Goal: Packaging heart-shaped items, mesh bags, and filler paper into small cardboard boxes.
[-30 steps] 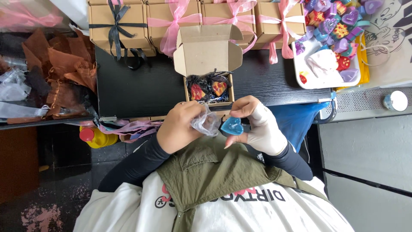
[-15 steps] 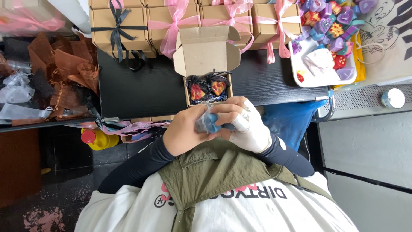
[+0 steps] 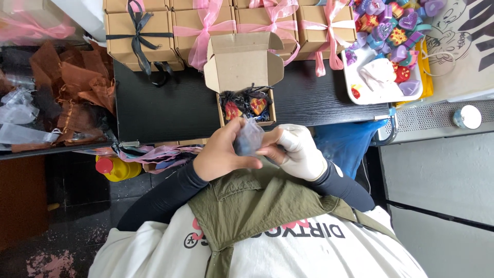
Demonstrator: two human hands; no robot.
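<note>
Clear small bag (image 3: 250,138) with something blue inside is held between both hands, close to the body and just in front of the table edge. It sits between the two hands, and both are at the same nearness to it. Its long axis seems to run away from the person, toward the open box (image 3: 246,105), but the bag is crumpled, so I cannot tell this surely.

At the far left lies a heap of brown gauzy fabric (image 3: 72,90) with some clear wrapping (image 3: 20,121) beside it. Under the table a yellow bottle (image 3: 117,169) with a red cap is seen, and pink ribbon pieces (image 3: 154,153) hang near it.

The left hand (image 3: 222,154) is bare; its fingers are curled and closed on the left side of the bag. The right hand (image 3: 300,152) wears a white glove, and its fingers are pinched on the right side of the bag.

Just behind the hands the open box stands on the black table (image 3: 164,103), lid flap up. In it I count two red and orange heart pieces on dark shredded filling.

Along the back edge are closed cardboard boxes (image 3: 141,33): one with black ribbon and at least three with pink ribbon; the row is cut by the picture edge.

At the right a white tray (image 3: 381,95) holds many coloured hearts, too many and too overlapped to count. A blue plastic bag (image 3: 347,144) hangs below it.
</note>
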